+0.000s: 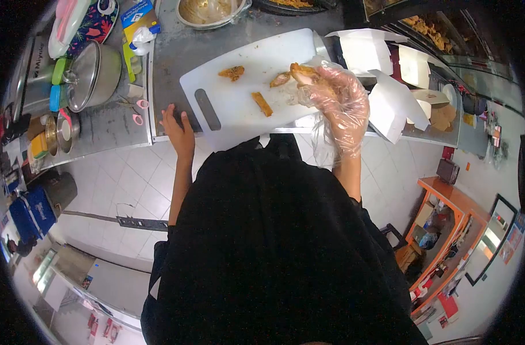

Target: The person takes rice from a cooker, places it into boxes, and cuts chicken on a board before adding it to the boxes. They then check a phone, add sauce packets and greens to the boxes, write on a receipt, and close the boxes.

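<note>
Below the near edge of the bench (169, 57): black garment (274, 241), across the lower centre. At that near edge, just left of the cutting board (234, 115): left hand (178, 131), bare, fingers spread and released, contact with the bench top impossible to tell. Over the right part of the board: right hand (343, 103) in a clear, wrinkled plastic glove (353, 123), with thumb and fingers closed around a fried meat piece (301, 73), browned outside and paler within. On the board, white and lying flat, with a dark handle slot (207, 109) along its left edge: brown strip (262, 104) toward the near edge, small chunk (280, 79) just left of the held piece, browned morsel (232, 73) toward the far left corner. At the right end of the bench: white boxes (388, 103) with raised flaps. Left of the bench seam, near to far: yellow sponge (39, 146) close to the near edge, pink-handled scissors (138, 119), lidded metal pot (108, 72), blue-and-yellow packet (138, 18). At the far edge, beyond the board: metal bowl (211, 12), and right of it a dark pan (300, 7) of browned food, partly cropped.
</note>
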A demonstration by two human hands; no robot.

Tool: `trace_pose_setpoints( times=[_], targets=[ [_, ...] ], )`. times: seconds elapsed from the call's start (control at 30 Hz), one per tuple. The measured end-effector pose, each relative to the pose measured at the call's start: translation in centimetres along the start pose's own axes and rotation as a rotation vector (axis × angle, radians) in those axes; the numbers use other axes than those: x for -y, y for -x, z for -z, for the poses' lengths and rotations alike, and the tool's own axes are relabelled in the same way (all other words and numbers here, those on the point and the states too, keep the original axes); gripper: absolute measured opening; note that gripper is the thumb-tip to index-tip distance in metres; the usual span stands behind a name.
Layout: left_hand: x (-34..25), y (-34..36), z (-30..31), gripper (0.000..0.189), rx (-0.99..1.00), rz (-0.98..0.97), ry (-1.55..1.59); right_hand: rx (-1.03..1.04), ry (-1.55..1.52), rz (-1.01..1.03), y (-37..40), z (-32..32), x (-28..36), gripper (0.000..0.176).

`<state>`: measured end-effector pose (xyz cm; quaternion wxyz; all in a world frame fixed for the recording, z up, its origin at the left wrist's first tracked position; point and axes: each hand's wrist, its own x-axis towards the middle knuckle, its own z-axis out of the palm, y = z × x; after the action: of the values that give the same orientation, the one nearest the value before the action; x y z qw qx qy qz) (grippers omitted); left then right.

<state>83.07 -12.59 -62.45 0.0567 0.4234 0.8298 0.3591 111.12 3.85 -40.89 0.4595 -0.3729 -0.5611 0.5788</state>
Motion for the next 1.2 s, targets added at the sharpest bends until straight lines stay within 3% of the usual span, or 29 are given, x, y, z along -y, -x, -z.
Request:
trace_pose_setpoints(
  times=[0.13,0.53,0.63,0.73,0.77,0.87,0.93,1.07,1.13,1.2],
  targets=[
    [-0.1,0.0,-0.1,0.04,-0.002,-0.003,-0.021,-0.005,0.175,0.113,0.4,0.0,1.1,0.031],
    [0.6,0.0,-0.1,0.041,-0.03,-0.028,0.009,-0.021,0.341,0.194,1.0,-0.8,2.9,0.025],
    [0.8,0.0,-0.1,0.041,-0.023,-0.024,0.003,-0.038,0.312,0.306,0.8,-0.8,1.9,0.021],
    [0.5,-0.1,0.1,0.041,-0.022,-0.021,-0.012,0.004,-0.053,0.086,0.0,0.5,1.1,0.028],
    [0.6,0.0,0.1,0.041,-0.022,-0.018,-0.013,-0.007,0.303,0.058,-0.7,1.7,-0.2,0.03],
    [0.8,0.0,0.0,0.041,-0.019,-0.011,-0.012,0.15,0.381,-0.444,-1.4,4.1,-5.8,0.03],
    [1.0,0.1,0.2,0.041,-0.004,-0.011,-0.012,0.248,0.47,-0.522,-0.3,5.5,-13.1,0.028],
    [1.3,0.3,0.5,0.041,0.001,-0.004,-0.026,0.248,0.851,-0.132,0.2,3.5,-14.1,0.033],
    [1.3,0.1,0.9,0.041,-0.005,-0.005,-0.035,0.024,0.91,0.039,0.5,5.5,-14.7,0.028],
    [1.4,0.0,1.1,0.04,-0.014,0.004,-0.014,-0.111,1.163,0.05,0.4,8.1,-13.6,0.025]
  ],
)
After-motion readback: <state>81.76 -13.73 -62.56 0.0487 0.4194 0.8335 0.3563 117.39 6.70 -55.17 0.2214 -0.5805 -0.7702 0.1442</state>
